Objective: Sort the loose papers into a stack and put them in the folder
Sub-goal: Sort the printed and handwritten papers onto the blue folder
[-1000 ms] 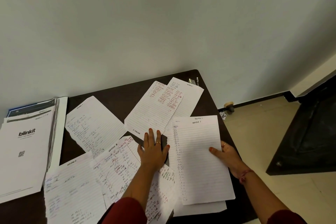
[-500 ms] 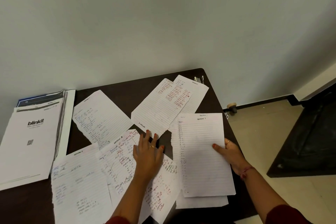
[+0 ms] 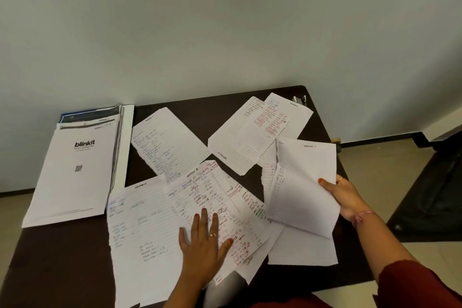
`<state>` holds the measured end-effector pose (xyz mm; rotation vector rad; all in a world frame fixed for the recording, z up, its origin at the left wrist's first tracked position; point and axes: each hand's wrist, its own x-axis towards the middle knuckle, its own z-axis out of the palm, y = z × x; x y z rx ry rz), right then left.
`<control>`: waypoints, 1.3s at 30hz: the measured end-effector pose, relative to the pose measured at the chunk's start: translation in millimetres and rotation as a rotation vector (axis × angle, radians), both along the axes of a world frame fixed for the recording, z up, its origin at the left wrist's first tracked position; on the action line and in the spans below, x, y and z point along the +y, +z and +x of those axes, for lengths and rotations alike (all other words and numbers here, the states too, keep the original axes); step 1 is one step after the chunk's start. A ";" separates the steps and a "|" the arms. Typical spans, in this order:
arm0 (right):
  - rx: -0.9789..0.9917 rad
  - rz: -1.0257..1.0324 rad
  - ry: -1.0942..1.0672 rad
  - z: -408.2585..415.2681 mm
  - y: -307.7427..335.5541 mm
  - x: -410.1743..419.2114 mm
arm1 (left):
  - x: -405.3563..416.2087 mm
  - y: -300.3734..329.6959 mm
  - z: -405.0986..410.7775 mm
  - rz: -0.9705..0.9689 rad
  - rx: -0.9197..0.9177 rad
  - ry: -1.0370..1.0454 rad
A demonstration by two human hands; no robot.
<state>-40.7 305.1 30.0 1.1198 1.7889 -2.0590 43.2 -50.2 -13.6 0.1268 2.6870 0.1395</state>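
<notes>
At the far left of the dark table [image 3: 65, 257] lies the white folder printed "blinkit" [image 3: 72, 172], resting on a pile of other printed matter hard against the wall, its near corner reaching the table's left edge; it sits closed and out of the way, presumably waiting for the finished stack. Beside it one lined sheet [image 3: 167, 142] lies alone at a slant, with bare dark tabletop around it, so it should slide free easily. Nearer me, two written sheets overlap: a blue-inked page [image 3: 140, 227] and a page crowded with red and black notes [image 3: 215, 205], both hanging past the near edge. The left hand [image 3: 203, 242] lies flat on the crowded page, fingers spread and straight, pressing it down, I judge to hold or drag it for gathering. Beyond, two more sheets [image 3: 250, 137] fan out toward the far right corner, near some small metallic item I cannot make out. The right hand [image 3: 346, 197] pinches a sheet headed "Section 1" [image 3: 302, 182] at its right margin, thumb on top, lifting it so it bows clear of another page beneath [image 3: 300, 247]. That side is tight: the table's right edge runs just beneath the wrist, with open floor [image 3: 375, 162] beyond.
</notes>
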 end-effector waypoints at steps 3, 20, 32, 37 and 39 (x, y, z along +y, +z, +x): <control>0.009 -0.024 -0.016 -0.2 8.6 -12.1 | -1.8 -2.5 -1.7 0.008 -0.074 -0.066; 0.024 -0.169 0.196 19.6 11.2 -146.3 | -50.6 36.3 -19.8 0.798 0.056 0.627; 0.022 0.276 0.611 25.5 -16.9 -174.2 | -55.6 45.7 -30.2 1.003 -0.107 0.894; 0.037 0.301 0.603 26.8 -16.1 -176.4 | -52.3 46.1 -34.4 1.057 -0.166 0.932; 0.034 0.306 0.603 27.2 -17.1 -176.7 | -52.2 45.9 -34.7 1.086 -0.169 0.959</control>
